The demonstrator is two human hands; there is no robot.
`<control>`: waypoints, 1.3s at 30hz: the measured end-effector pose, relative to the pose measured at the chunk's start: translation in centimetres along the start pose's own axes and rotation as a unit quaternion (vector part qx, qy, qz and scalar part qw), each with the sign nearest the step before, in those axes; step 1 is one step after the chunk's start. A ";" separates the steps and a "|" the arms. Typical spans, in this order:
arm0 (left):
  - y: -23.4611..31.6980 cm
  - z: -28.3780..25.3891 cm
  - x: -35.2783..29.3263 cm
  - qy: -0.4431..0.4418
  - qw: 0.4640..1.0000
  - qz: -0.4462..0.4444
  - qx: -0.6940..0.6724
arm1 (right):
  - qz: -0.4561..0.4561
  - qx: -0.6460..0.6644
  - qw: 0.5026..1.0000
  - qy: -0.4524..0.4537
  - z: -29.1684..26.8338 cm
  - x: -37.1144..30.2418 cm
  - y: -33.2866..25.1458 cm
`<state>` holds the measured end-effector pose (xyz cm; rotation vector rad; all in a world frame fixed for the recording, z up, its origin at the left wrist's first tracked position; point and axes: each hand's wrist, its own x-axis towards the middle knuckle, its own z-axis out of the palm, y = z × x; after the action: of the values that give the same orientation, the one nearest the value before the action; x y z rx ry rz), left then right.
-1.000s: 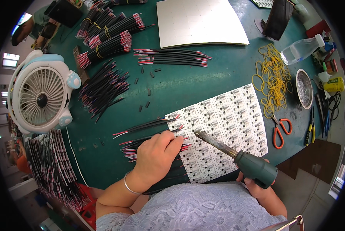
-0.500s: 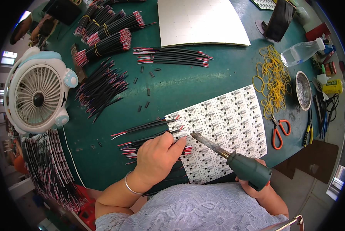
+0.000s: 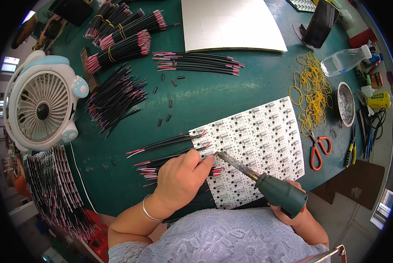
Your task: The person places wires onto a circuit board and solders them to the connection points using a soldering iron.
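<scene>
Green and scuffed, the surface (image 3: 236,90) is carrying banded wire bundles (image 3: 121,51) toward its far left, and a white fan (image 3: 41,111) is standing nearer on that side. Close to the person, a white circuit-board panel (image 3: 258,144) is lying at a slant, with loose black wires (image 3: 163,142) overlapping its left edge. The left hand (image 3: 181,175) is resting over them, thumb and forefinger close together; whether it is pinching one, I cannot tell. The right hand (image 3: 298,219) is gripping a green-handled soldering iron (image 3: 279,192), whose tip is pointing just beside the left thumb. Rightward, yellow rubber bands (image 3: 316,87) and orange-handled cutters (image 3: 312,158) are lying near the panel.
</scene>
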<state>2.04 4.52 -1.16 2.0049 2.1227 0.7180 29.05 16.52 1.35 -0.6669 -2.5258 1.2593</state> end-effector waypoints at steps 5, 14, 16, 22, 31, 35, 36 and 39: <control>0.1 -0.1 0.1 -0.002 1.000 -0.003 0.003 | -0.058 -0.041 0.997 -0.005 -0.1 0.3 0.2; -0.5 0.1 0.0 0.010 0.999 0.002 -0.040 | 0.047 0.063 0.997 0.012 0.6 -2.1 1.3; -0.5 0.2 0.0 0.015 0.999 0.003 -0.050 | 0.000 0.041 0.999 -0.014 0.1 -1.2 0.7; -0.3 0.2 0.0 0.014 0.999 0.002 -0.031 | 0.022 0.053 0.998 -0.025 0.1 -1.3 0.5; -0.2 0.1 0.1 0.010 1.000 0.001 -0.018 | 0.007 0.041 0.999 -0.022 0.4 -1.4 1.1; -0.2 0.1 0.1 0.007 1.000 0.001 -0.019 | 0.041 0.016 0.999 0.014 0.6 -1.6 0.6; -0.2 0.1 0.0 0.006 1.000 0.001 -0.018 | 0.039 0.026 0.999 0.006 0.7 -1.6 0.8; -0.1 0.0 0.2 -0.002 1.000 0.005 -0.009 | 0.037 0.020 0.999 -0.005 0.7 -1.6 0.8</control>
<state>1.98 4.69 -1.19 2.0076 2.0970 0.7320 30.36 15.68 0.30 -0.7525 -2.4971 1.3368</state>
